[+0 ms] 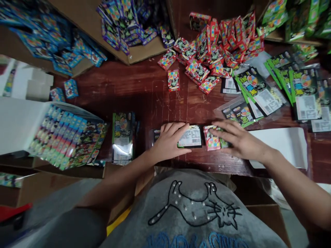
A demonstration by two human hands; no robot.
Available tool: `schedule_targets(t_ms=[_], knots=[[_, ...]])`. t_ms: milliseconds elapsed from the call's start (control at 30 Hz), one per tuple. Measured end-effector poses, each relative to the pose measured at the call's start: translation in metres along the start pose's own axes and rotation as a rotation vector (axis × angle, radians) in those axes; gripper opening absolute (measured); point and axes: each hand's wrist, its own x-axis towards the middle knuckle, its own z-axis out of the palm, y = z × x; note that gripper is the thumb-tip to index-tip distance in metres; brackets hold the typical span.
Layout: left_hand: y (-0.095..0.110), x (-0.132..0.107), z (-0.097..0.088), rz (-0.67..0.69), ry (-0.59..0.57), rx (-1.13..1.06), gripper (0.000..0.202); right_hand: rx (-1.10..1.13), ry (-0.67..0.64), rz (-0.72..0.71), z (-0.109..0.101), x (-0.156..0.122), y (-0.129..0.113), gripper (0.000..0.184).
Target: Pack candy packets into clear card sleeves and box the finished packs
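Observation:
My left hand point(168, 143) grips a black printed pouch point(192, 136) with a white label, lying flat on the table. Its fingers lie along the pouch's far edge and the thumb rests by the near edge. Just to the right, my right hand point(236, 139) is closed around small candy-style boxes: a red one point(212, 139) in front and a green one point(224, 142) partly under the fingers. The red box is close to the pouch's right end, with a narrow gap between them. The palm hides how many boxes are held.
Loose red boxes point(199, 70) are heaped at the back. Cartons hold purple boxes point(116, 20), blue boxes point(43, 38) and green boxes point(300, 20). Printed pouches point(258, 91) lie at right, above a white tray point(281, 144). At left are stacked pouches point(122, 134) and a filled white carton point(23, 122).

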Motion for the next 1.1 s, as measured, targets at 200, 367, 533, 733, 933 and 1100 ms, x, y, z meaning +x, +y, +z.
schedule_targets(t_ms=[200, 367, 533, 733, 933, 1100], knots=[[-0.011, 0.007, -0.006, 0.115, 0.009, -0.050, 0.102, 0.022, 0.037, 0.039, 0.006, 0.006, -0.011, 0.068], [-0.006, 0.012, 0.001, 0.079, 0.039, -0.040, 0.106, 0.037, 0.109, 0.128, 0.019, 0.012, -0.013, 0.070], [0.007, 0.016, 0.011, 0.024, 0.061, 0.000, 0.099, 0.006, 0.112, 0.193, 0.036, 0.018, -0.030, 0.071], [0.002, 0.017, 0.005, 0.096, -0.030, -0.020, 0.099, 0.091, 0.022, 0.163, 0.018, 0.005, -0.030, 0.116], [0.002, 0.018, 0.004, 0.112, -0.048, 0.003, 0.101, 0.087, 0.050, 0.218, 0.011, -0.008, -0.017, 0.094], [0.014, 0.021, 0.014, 0.102, -0.003, 0.002, 0.106, 0.118, 0.091, 0.154, 0.023, 0.007, -0.016, 0.096]])
